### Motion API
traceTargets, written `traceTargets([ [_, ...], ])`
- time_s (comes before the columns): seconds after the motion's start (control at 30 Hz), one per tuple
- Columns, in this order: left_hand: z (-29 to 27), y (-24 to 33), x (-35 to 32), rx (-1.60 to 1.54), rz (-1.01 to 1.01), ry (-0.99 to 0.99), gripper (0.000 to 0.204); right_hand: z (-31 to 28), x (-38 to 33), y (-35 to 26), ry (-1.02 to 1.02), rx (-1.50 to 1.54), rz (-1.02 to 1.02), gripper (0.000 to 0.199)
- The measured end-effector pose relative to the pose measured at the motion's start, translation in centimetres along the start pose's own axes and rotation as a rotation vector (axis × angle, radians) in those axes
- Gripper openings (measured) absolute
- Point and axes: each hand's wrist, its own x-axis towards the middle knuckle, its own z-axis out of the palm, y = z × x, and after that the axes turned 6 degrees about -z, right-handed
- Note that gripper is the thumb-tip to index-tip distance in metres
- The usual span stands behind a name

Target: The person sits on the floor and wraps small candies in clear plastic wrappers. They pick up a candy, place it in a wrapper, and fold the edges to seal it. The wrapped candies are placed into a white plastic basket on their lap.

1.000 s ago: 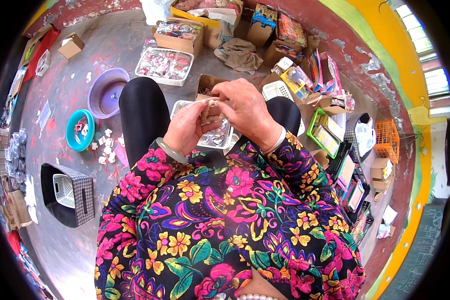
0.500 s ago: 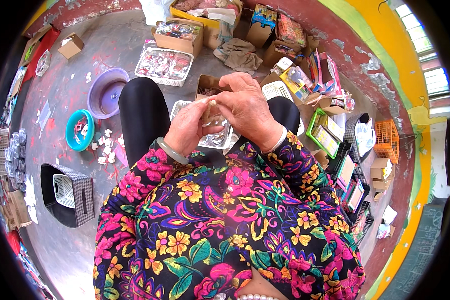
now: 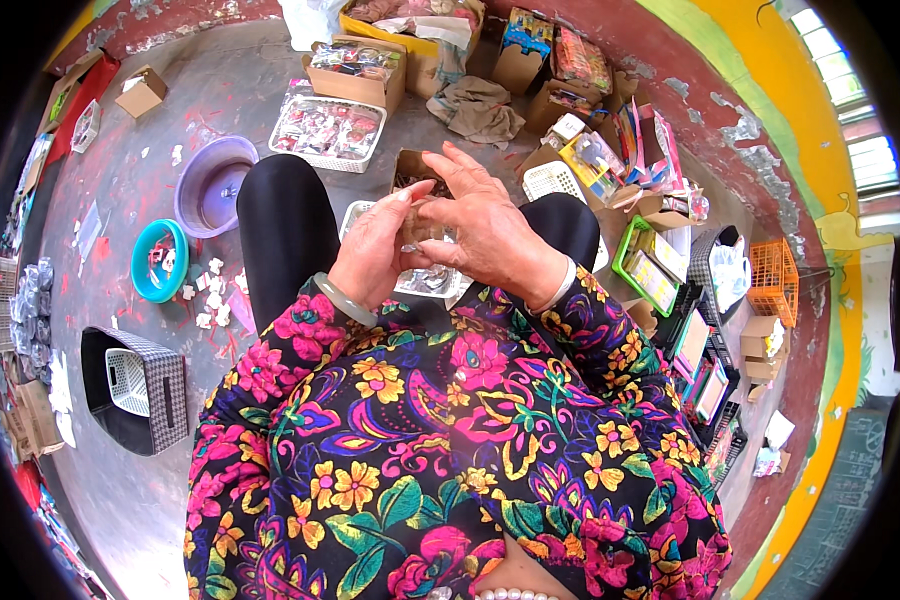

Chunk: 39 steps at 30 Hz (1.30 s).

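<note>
My two hands meet above my lap, between my knees. A small see-through item, apparently a clear plastic bag, is between them; its contents are too blurred to make out. My left hand holds its left side, thumb raised. On the other side, the thumb and index finger of my right hand close on it, while the other fingers stretch out and away. Directly beneath sits a white plastic basket with small shiny clear packets in it, partly hidden by my hands.
Beyond my knees stand a white basket of packets and an open carton. Purple and teal basins are on the left, near white scraps. Boxes, a green basket and an orange crate crowd the right.
My right fingers have opened out from a tight pinch at the item's top and moved slightly lower. My left thumb has lifted. The item stays between my hands.
</note>
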Motion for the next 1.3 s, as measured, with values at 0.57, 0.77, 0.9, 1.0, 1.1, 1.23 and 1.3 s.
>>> traceTargets([
  [0.57,0.2,0.0,0.0,0.069,-0.077,-0.014,0.036,0.0,-0.1,2.6,-0.097,0.156,-0.017,0.019],
  [0.77,-0.7,-0.4,0.2,0.062,-0.171,-0.046,0.025,0.5,-0.2,3.4,-0.097,0.17,-0.058,0.024],
  [0.9,-1.1,-1.0,0.5,-0.041,-0.113,-0.038,0.023,0.7,-0.5,3.5,-0.099,0.21,-0.03,0.026],
  [1.0,-0.9,-0.8,0.5,-0.066,-0.063,0.003,0.024,1.1,-0.4,3.6,0.012,0.296,0.041,0.026],
  [1.1,-1.2,-0.9,0.5,-0.103,-0.04,-0.007,0.022,0.2,0.1,2.6,0.063,0.418,0.16,0.027],
  [1.23,-1.2,-0.8,0.4,-0.135,0.003,-0.005,0.022,0.7,-0.1,2.4,0.189,0.179,0.096,0.028],
  [1.3,-1.2,-0.9,0.4,-0.146,0.007,-0.002,0.022,0.8,-0.4,2.4,0.221,0.106,0.063,0.028],
])
